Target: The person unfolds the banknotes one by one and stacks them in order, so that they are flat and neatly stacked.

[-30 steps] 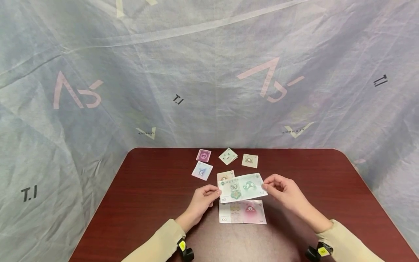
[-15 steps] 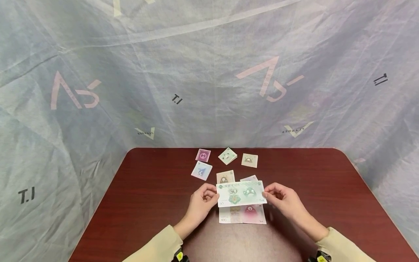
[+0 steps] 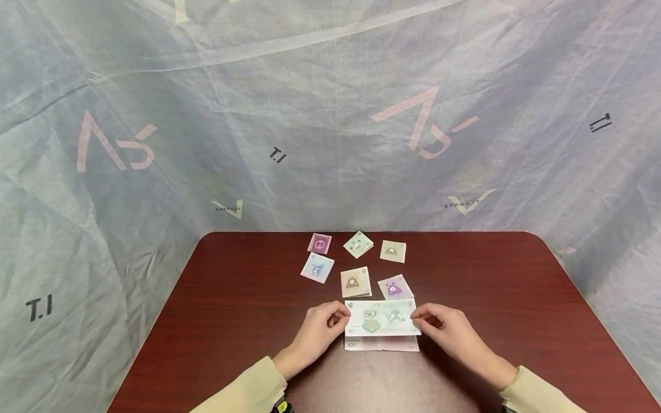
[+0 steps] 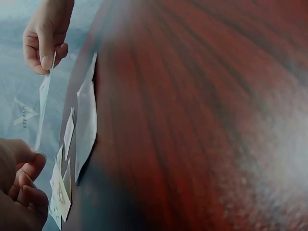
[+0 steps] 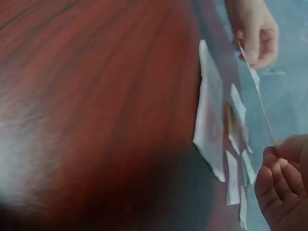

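A green 50 banknote (image 3: pixel 382 318) is stretched between my hands, held above the table. My left hand (image 3: pixel 314 332) pinches its left edge between thumb and index finger, and my right hand (image 3: pixel 457 334) pinches the right edge. Below it lies a pink 100 banknote (image 3: pixel 369 345), partly covered from above in the head view. Both wrist views show the green note nearly edge-on, apart from the pink note (image 4: pixel 86 120). Just beyond the held note are a folded tan note (image 3: pixel 356 282) and a folded purple note (image 3: pixel 395 287), the latter's near edge hidden.
Farther back on the dark red table (image 3: pixel 232 298) lie a folded magenta note (image 3: pixel 320 244), a folded blue note (image 3: pixel 317 268), a folded green note (image 3: pixel 358 245) and a folded beige note (image 3: pixel 393 251). A grey printed cloth (image 3: pixel 330 115) hangs behind the table's far edge.
Both hands have brought the green note nearer and levelled it over the pink note. More of the tan note shows, and the purple note has come into sight.
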### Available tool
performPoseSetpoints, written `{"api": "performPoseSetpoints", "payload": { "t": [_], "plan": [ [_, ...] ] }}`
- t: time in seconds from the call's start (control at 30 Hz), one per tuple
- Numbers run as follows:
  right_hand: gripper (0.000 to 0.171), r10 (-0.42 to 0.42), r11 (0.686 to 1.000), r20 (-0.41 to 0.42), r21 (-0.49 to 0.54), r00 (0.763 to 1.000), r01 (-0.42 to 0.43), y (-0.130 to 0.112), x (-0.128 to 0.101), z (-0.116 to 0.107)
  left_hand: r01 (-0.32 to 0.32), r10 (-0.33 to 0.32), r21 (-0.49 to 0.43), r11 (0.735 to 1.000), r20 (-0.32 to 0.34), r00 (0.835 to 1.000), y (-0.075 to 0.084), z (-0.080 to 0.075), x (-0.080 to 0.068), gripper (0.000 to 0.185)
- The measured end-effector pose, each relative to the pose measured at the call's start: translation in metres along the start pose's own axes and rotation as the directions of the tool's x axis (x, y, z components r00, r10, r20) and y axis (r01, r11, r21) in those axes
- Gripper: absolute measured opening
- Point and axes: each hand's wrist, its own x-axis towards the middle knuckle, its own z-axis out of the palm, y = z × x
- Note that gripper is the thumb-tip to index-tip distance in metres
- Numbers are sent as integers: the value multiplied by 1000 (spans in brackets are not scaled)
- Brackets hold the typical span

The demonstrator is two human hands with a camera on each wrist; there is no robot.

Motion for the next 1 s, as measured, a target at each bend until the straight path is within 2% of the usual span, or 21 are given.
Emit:
{"api": "performPoseSetpoints", "payload": {
  "t": [0.17,0.33,0.53,0.77,1.0],
  "plan": [
    [29,-67,997,37,-42,997,68,2,-7,7,-36,29,106,994,71,997,-2,2,-2,11],
    [29,-73,996,82,-50,994,77,4,-10,10,-66,45,180,982,119,992,-4,5,-5,12],
    [27,-73,996,103,-47,992,78,5,-11,13,-102,77,233,967,117,990,-3,9,-8,14],
    [25,-53,996,119,-70,992,62,5,-9,15,-120,98,253,960,95,991,-3,11,-7,15],
    [24,-28,995,139,-94,990,41,7,-8,16,-162,142,310,937,88,986,-8,16,-7,17]
  ]
}}
